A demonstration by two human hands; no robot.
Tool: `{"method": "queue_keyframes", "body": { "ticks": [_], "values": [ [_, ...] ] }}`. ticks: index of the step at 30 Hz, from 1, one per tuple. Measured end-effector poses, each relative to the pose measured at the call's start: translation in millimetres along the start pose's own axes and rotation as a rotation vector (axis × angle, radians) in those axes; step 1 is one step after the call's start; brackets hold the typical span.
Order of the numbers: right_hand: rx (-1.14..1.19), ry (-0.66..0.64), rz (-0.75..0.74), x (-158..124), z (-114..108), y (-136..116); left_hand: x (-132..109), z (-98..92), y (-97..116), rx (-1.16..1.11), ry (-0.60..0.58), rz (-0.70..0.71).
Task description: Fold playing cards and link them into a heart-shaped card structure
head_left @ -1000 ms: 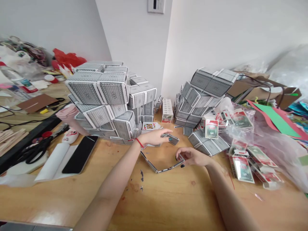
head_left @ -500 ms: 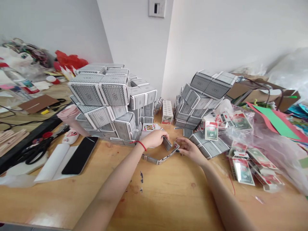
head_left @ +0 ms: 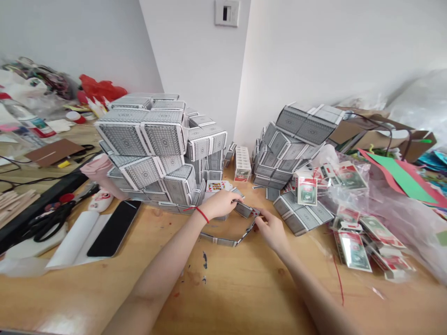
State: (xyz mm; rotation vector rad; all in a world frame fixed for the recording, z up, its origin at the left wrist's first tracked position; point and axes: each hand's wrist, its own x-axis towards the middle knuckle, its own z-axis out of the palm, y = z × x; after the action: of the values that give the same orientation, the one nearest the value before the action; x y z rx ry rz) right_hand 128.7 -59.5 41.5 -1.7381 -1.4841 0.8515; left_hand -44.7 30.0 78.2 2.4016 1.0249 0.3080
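Note:
A loop of grey-backed playing cards (head_left: 225,241), joined end to end, stands on edge in front of me. My left hand (head_left: 223,204), with a red string at its wrist, pinches a folded card at the loop's far side. At the loop's right corner, my right hand (head_left: 272,230) closes its thumb and fingers on the card ends, which meet or overlap there; I cannot tell which. Just behind my left hand lies a face-up playing card (head_left: 217,185). The fingertips of my left hand are partly hidden.
Stacked card blocks (head_left: 146,135) rise at the left, another stack (head_left: 296,135) at the right. Card boxes (head_left: 354,249) lie right in clear plastic. A phone (head_left: 114,229), black scissors (head_left: 57,216) and a white roll (head_left: 75,238) lie left. The wall stands behind.
My left hand has brought its card rightward to the loop's other end. My right hand's fingers, spread before, have closed at that corner. The loop's near side has shifted slightly toward me.

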Motion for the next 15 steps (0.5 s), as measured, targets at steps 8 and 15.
{"method": "queue_keyframes", "body": {
  "ticks": [8, 15],
  "values": [
    [0.010, 0.225, -0.007, 12.6, -3.4, 13.7, 0.5, 3.7, 0.7, -0.231, -0.132, -0.001],
    [0.301, 0.154, -0.072, 20.2, -2.0, 23.8, 8.2, 18.0, -1.3, -0.301, 0.066, -0.060]
  ]
}}
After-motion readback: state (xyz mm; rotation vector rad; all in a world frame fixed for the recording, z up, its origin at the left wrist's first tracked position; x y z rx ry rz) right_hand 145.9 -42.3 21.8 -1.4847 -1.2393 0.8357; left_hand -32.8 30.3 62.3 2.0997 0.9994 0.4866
